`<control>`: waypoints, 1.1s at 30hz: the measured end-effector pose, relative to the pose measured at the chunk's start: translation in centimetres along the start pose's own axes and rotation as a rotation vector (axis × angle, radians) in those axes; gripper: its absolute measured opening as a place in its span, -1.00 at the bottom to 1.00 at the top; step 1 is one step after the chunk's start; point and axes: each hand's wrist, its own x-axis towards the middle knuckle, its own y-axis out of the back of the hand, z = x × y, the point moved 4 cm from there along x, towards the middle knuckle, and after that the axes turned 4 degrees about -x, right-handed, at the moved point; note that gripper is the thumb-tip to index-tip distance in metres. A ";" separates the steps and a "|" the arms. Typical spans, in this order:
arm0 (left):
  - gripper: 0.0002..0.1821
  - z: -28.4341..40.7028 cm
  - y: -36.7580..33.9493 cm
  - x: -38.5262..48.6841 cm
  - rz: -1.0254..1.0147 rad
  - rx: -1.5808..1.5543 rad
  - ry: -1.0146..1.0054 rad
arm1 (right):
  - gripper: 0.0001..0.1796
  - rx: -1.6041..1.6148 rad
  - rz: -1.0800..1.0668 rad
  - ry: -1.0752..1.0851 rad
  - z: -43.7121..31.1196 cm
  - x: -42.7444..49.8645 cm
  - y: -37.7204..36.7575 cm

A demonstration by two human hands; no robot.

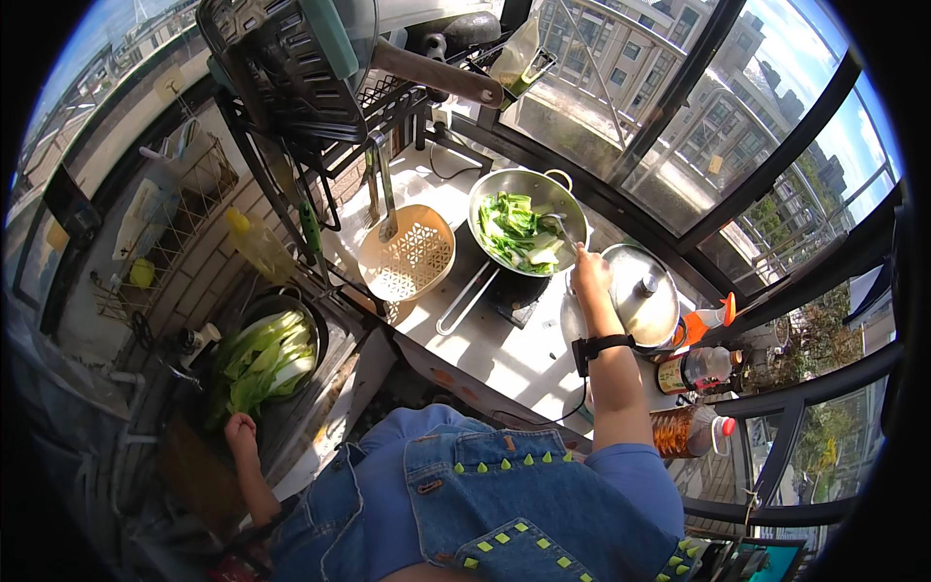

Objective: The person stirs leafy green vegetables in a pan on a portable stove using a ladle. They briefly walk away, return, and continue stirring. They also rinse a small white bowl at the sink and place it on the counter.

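Observation:
My right hand grips the handle of a metal cooking utensil, whose working end is among the greens. Chopped leafy greens lie in a deep metal pan with a long wire-like handle. The pan sits over a dark cooker on the counter. My left hand is down at the left, fingers curled, just below large cabbage leaves. These leaves fill a dark basin. Whether that hand touches a leaf I cannot tell.
A perforated beige basket stands left of the pan. Right of it are a lidded pot, an orange spray bottle and an oil bottle. A black rack with hanging utensils rises at the corner. Windows border the counter.

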 end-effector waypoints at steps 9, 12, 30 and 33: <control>-0.75 1.2 -0.8 -0.1 -0.006 -0.031 -0.003 | -0.66 0.215 0.052 -0.018 1.4 0.4 -1.2; -0.75 1.0 -1.0 0.4 -0.024 -0.033 -0.016 | -0.69 0.149 0.011 -0.075 1.4 -0.9 -1.2; -0.76 1.1 -1.9 1.6 -0.079 0.007 -0.045 | -0.73 0.023 0.016 0.012 -0.4 -6.7 -0.5; -0.75 1.2 -1.6 1.8 -0.067 0.046 -0.056 | -0.69 0.005 0.079 0.016 -0.7 -7.7 0.2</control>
